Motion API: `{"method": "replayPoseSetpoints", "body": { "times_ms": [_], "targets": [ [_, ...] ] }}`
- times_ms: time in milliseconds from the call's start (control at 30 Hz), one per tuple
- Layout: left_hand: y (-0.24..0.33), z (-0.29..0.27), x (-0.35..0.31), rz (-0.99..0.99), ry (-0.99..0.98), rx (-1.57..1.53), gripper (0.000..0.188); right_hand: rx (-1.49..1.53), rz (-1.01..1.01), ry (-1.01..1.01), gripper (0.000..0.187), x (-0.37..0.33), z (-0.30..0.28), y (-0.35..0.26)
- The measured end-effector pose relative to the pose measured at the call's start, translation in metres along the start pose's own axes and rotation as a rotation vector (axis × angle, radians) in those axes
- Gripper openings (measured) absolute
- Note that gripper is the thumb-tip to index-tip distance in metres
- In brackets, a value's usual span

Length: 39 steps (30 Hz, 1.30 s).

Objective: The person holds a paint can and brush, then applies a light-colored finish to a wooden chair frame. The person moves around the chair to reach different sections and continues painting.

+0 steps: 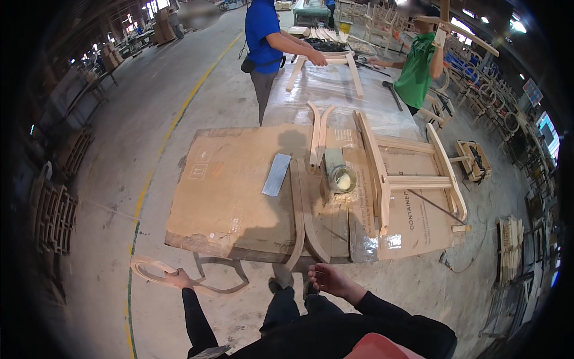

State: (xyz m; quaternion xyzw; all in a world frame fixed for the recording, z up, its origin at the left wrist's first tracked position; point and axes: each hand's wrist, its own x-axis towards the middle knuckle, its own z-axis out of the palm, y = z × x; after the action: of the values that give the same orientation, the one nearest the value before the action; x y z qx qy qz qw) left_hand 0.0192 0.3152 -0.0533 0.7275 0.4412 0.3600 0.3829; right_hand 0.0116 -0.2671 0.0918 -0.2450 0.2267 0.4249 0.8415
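Observation:
Low to the left of the table, my left hand (179,278) is closed around a curved, looped wooden chair part (218,290). My right hand (329,280) hangs just off the table's front edge, its fingers loosely bent and apart, with nothing visible in it. Nearest to it, a pair of curved wooden legs (299,209) lies on the cardboard-covered table (239,173), ends over the edge. Beyond them are a grey-blue rectangular pad (277,175), a jar of pale paste (342,179) and a second pair of curved legs (320,134).
A wooden chair frame (382,173) lies at the table's right. Across the table, a person in blue (263,36) holds a wooden frame (332,57); a person in green (415,72) stands opposite. A hammer (393,96) lies nearby. Stacked wood (510,248) stands on the right floor.

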Motion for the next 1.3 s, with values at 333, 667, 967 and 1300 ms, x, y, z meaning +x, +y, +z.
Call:
{"method": "replayPoseSetpoints", "body": {
  "times_ms": [333,667,967,1300],
  "targets": [
    [0.045,-0.058,0.105,-0.683,-0.313,-0.949,0.020,-0.199,-0.145,0.126,0.030,0.057,0.075,0.059],
    [0.025,-0.123,0.135,-0.793,-0.132,-0.860,0.031,-0.444,-0.060,0.197,0.031,0.161,0.156,0.158],
    [0.095,-0.181,0.131,-0.750,-0.047,-0.995,0.021,-1.163,-0.173,0.146,0.032,0.191,0.125,0.160],
    [0.285,-0.264,0.113,-0.595,-0.496,-1.476,0.027,-1.600,-0.469,-0.432,0.101,0.248,0.139,0.186]
  ]
}}
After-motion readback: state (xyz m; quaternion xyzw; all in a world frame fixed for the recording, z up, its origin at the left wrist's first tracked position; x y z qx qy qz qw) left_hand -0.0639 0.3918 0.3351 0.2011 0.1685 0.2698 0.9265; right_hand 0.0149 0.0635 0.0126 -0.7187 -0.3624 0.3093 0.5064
